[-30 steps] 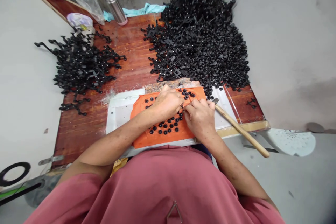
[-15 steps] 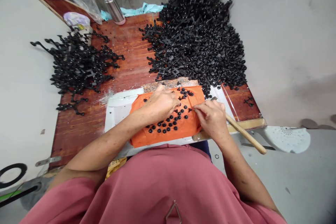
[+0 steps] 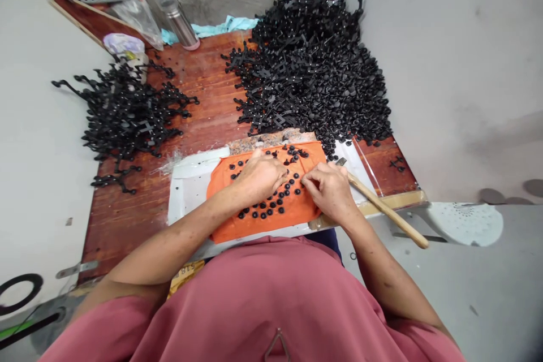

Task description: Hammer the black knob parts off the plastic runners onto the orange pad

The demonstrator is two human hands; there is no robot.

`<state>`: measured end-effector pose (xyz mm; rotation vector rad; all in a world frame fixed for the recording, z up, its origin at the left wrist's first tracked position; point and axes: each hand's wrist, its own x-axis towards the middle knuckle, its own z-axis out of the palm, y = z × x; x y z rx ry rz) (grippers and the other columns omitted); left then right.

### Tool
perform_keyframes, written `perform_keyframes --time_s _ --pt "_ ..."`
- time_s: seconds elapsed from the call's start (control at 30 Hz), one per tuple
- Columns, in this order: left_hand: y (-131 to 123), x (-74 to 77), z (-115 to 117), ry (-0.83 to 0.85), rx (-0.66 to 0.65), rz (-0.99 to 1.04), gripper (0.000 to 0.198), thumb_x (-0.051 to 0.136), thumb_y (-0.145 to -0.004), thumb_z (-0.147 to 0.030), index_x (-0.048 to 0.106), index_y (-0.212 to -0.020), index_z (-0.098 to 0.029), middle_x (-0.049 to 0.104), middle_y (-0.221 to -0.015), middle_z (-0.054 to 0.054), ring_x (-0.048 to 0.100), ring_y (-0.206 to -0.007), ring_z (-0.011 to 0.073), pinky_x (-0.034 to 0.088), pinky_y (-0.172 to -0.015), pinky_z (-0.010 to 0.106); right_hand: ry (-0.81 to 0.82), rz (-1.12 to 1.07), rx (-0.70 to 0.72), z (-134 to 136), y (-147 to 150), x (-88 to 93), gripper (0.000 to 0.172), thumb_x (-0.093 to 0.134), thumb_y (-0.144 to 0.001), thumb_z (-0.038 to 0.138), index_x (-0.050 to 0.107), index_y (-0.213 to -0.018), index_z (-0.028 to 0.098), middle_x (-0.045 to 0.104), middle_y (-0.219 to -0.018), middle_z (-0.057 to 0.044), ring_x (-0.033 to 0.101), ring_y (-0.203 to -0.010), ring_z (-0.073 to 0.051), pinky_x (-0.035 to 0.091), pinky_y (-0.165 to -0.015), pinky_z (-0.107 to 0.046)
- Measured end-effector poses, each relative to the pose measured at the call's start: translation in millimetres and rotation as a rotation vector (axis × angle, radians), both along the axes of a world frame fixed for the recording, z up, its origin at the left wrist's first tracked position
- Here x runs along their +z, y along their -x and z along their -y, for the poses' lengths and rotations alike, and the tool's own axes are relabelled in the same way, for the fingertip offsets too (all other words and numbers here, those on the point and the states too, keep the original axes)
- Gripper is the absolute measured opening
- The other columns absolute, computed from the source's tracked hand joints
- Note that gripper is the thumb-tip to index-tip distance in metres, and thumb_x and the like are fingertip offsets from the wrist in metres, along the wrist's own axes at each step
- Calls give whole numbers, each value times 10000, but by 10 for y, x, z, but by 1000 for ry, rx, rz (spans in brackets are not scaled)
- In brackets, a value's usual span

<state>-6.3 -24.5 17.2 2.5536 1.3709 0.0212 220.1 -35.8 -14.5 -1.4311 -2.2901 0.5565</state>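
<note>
On my counter [image 3: 210,87], a black heap [image 3: 314,70] covers the far right corner, an orange cloth [image 3: 302,207] lies by the near edge, and a hammer [image 3: 386,209] juts over that edge. My left hand [image 3: 261,175] bends over the cloth's middle, my right hand [image 3: 332,189] over its right edge; I cannot tell whether either grip pinches one of its black studs [image 3: 280,202].

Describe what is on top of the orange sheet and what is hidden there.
Small black pieces are scattered on the orange sheet. The left hand covers part of its middle, the right hand part of its right side; anything beneath them is hidden.
</note>
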Motion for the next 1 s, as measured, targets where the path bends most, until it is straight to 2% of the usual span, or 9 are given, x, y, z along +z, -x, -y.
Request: perform_keyframes --time_s 0.1,0.3,0.37,0.43,0.53,0.63,0.73,0.9,1.0 --pt "-11 -22 13 -5 40 -13 365 498 -1058 -265 736 -803 -158 777 -881 110 678 -878 258 378 -889 441 4 29 12 -26 -6 10 292 634 -1006 232 720 -727 230 685 -826 -19 548 -852 -211 264 -844 -388" --pt "1 -4 37 22 66 27 318 533 -1043 -271 738 -819 -176 783 -887 97 679 -883 254 383 -887 429 -216 148 0 -161 26 5 214 585 -1046 245 762 -928 224 687 -916 -66 528 -913 -244 270 -828 -398" --pt "86 48 -15 -4 112 76 274 541 -1040 -271 749 -880 -196 792 -920 79 683 -901 251 392 -879 418 -268 149 31 -256 62 5 234 562 -1062 246 789 -1007 236 683 -930 -73 514 -931 -252 281 -836 -401" --pt "217 106 -107 -73 214 121 223 554 -1028 -259 760 -954 -219 802 -978 68 691 -946 254 399 -879 412 -292 153 83 -363 112 0 253 557 -1062 237 810 -1080 247 672 -955 -81 501 -958 -262 297 -843 -401" --pt "421 144 -265 -144 319 108 203 570 -992 -226 772 -972 -234 801 -1016 69 693 -1003 266 403 -882 413 -290 170 159 -498 187 -12 263 581 -1053 246 832 -1131 256 652 -976 -93 489 -967 -269 313 -829 -395" --pt "522 105 -371 -102 280 41 208 583 -963 -214 790 -956 -236 786 -991 76 687 -1011 275 405 -892 423 -287 189 197 -568 225 -6 237 623 -1036 269 859 -1059 275 639 -949 -97 480 -952 -274 301 -813 -402" --pt "509 59 -406 -51 212 13 214 582 -968 -235 795 -957 -233 778 -972 75 682 -1008 275 404 -904 429 -273 195 217 -583 216 32 223 647 -1017 274 863 -964 267 637 -920 -99 470 -949 -278 285 -803 -409" --pt "423 90 -355 -78 198 4 231 602 -967 -302 765 -837 -202 770 -895 84 676 -928 269 387 -869 425 -199 221 263 -565 188 98 267 635 -998 237 824 -810 256 618 -852 -75 458 -891 -250 253 -765 -391" --pt "389 101 -311 -78 182 5 212 612 -953 -280 776 -838 -209 777 -916 83 675 -926 266 372 -873 426 -174 228 249 -552 212 91 305 626 -983 213 771 -716 241 623 -822 -62 466 -869 -237 238 -758 -389"
